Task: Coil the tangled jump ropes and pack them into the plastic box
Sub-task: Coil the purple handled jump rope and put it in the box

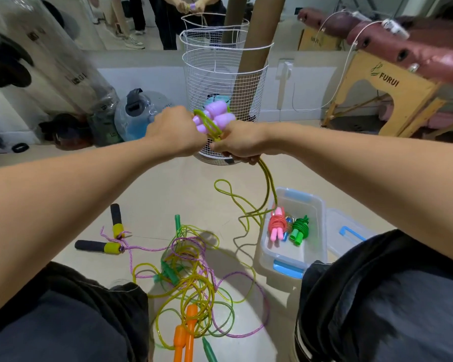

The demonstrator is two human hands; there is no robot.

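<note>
Above floor tangle (191,278): left grip (177,129) clamps purple handles (216,117), anchoring coil; right grip (239,142) pinches yellow-green cord (266,178), feeding wraps; plastic box (317,205) below right grip.

Two coiled ropes (288,227) lie in the plastic box (317,205), right of the tangled ropes (191,278).

Floor (168,189): smooth beige surface. Lying directly on it: a tangled heap of yellow-green, green and purple-pink jump ropes (191,278); two black foam handles with yellow collars (107,233), left of the heap; two orange plastic handles (185,333), at its near edge. Also standing on it: a clear plastic box with blue latches (293,254), right of the heap; a white wire mesh basket (224,100), farther back.
</note>
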